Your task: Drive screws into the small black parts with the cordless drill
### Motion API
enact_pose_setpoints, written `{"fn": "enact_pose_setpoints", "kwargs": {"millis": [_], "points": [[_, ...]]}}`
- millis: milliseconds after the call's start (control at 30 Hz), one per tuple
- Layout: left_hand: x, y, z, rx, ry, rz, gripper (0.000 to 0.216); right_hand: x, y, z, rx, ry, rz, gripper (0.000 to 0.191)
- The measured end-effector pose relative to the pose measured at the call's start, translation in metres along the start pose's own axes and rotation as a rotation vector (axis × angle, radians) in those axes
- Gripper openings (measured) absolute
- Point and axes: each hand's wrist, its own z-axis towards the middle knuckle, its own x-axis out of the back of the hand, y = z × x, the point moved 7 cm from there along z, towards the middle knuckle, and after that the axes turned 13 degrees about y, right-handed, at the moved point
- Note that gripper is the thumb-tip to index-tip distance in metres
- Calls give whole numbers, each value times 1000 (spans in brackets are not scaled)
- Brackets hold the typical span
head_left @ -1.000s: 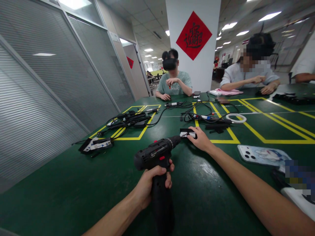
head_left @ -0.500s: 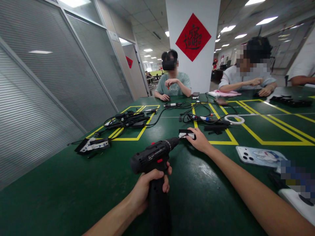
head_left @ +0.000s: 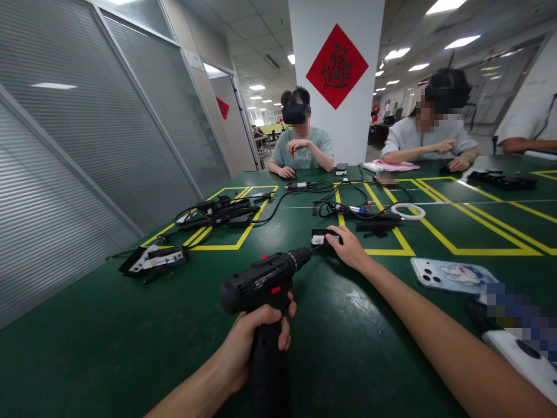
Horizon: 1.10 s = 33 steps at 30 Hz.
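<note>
My left hand (head_left: 256, 331) is wrapped round the handle of a black cordless drill (head_left: 261, 278) with red buttons. The drill points away and to the right, and a thin bit sticks out of its chuck. Just past the bit lies a small black and white block-shaped part (head_left: 319, 239) on the green table. My right hand (head_left: 348, 247) grips the right end of this part, fingers bent over its top. The bit's tip is close to the part's near left side; whether they touch I cannot tell.
Black cables and tools (head_left: 221, 212) lie in a tangle at left, near a black and white device (head_left: 154, 259). More tools (head_left: 357, 212) and a white ring (head_left: 408, 211) are beyond my right hand. A phone (head_left: 450, 274) lies at right. Two people (head_left: 311, 145) (head_left: 429, 136) sit opposite.
The whole view has shifted slightly. The drill's tip has come a little away from the small part or dropped slightly against it. Both hands keep their holds.
</note>
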Motion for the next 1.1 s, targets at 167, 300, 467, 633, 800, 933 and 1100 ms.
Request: {"fn": "enact_pose_setpoints", "kwargs": {"millis": [167,300,467,633,800,933,1100], "points": [[-2,-2,-2,20,-5,13,26,1,-3,1,18,25,-24,35],[-3,-1,-1,0,-10,30,27,2,-5,1,38,47,-15,33],[-3,0,-1,-24,-11,47,26,2,-4,1,30,46,-6,33],[-3,-1,-2,-10,-18,43,26,2,-4,1,32,39,-3,33],[-1,-3,1,7,-8,45,27,2,-4,1,29,39,-6,33],[-1,-4,2,15,-5,34,26,2,-5,1,24,30,-3,33],[-1,-2,3,-15,-11,36,25,3,-5,1,20,26,0,34]]}}
